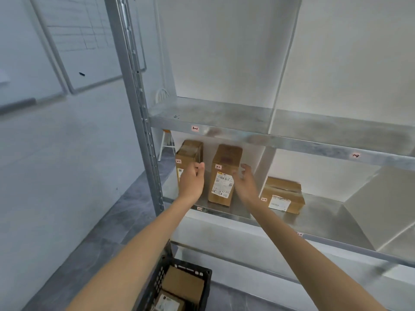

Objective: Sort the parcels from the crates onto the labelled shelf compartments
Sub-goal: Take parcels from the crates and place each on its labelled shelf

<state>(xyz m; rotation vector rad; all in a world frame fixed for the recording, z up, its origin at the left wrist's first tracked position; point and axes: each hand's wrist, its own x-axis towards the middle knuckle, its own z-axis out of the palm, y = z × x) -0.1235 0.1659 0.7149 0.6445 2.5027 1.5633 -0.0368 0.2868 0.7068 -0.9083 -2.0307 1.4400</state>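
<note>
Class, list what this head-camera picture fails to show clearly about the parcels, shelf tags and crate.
Head view:
- Left parcel: label mostly hidden behind the left hand.
- Middle parcel: label print too small to read.
- Upper right shelf tag: blurred.
- Crate: cut off by the bottom edge, so its parcel count is unknown.
- Right hand: blurred; contact with the middle parcel is unclear.

Matt brown cardboard parcels [225, 173] (paper labels) stand on a dull galvanised metal shelf [318, 216].

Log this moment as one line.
left hand open, by left parcel | right hand open, by middle parcel | crate holds parcels
</note>
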